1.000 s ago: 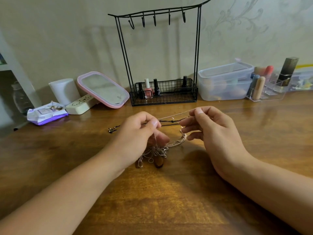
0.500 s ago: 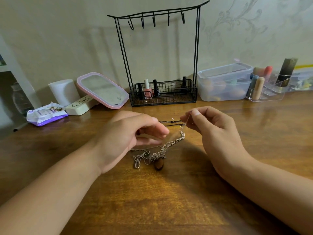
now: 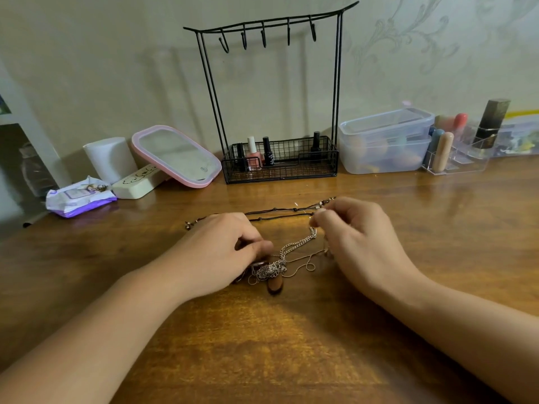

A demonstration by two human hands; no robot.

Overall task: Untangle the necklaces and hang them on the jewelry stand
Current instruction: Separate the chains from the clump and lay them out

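A knot of silver chain necklaces [image 3: 269, 269] with a brown oval pendant [image 3: 275, 284] lies on the wooden table [image 3: 262, 345]. My left hand [image 3: 221, 252] sits low at the knot's left edge, its curled fingers pinching part of the tangle. My right hand [image 3: 353, 237] pinches one end of a silver chain [image 3: 297, 246] that runs down to the knot. A black beaded cord necklace [image 3: 277, 214] lies stretched on the table just behind both hands. The black wire jewelry stand [image 3: 271, 27] stands at the back, its hooks bare.
Nail polish bottles [image 3: 253, 154] fill the stand's basket. A pink-framed mirror [image 3: 178, 156], a white cup [image 3: 109, 158], a cream case [image 3: 140, 182] and a wipes pack [image 3: 78, 198] sit at the left. Clear plastic boxes [image 3: 385, 141] and a cosmetics organiser [image 3: 458, 153] sit at the right.
My left hand has dropped from mid-air down to the knot on the table. My right hand has lowered slightly, and the chain between the hands has gone slack.
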